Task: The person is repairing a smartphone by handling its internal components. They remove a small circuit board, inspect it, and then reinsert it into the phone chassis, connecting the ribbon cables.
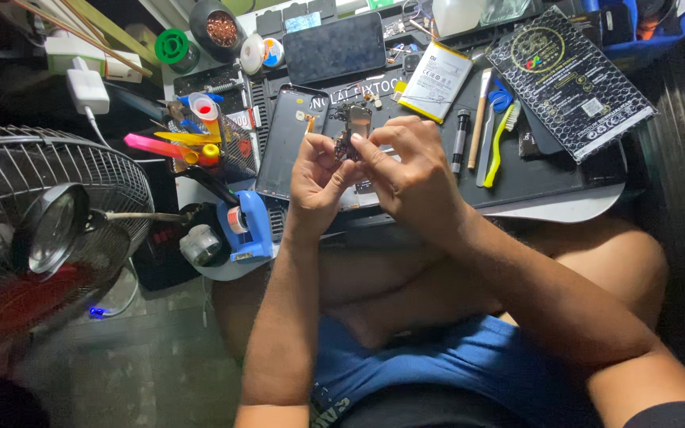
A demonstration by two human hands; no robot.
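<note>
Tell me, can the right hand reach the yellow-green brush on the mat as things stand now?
Probably yes. The yellow-green brush lies uncovered on the dark mat, just beside the right hand, with nothing between them. But that hand and the left hand pinch a small circuit board.

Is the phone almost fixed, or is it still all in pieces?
Still in pieces. Done: the dark opened phone shell lies on the black work mat, and the white flat battery is out beside it. In hand: the left hand and right hand pinch a small dark circuit board. Left: nothing is back inside yet.

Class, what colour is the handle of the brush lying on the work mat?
Yellow-green brush handle, head view.
</note>
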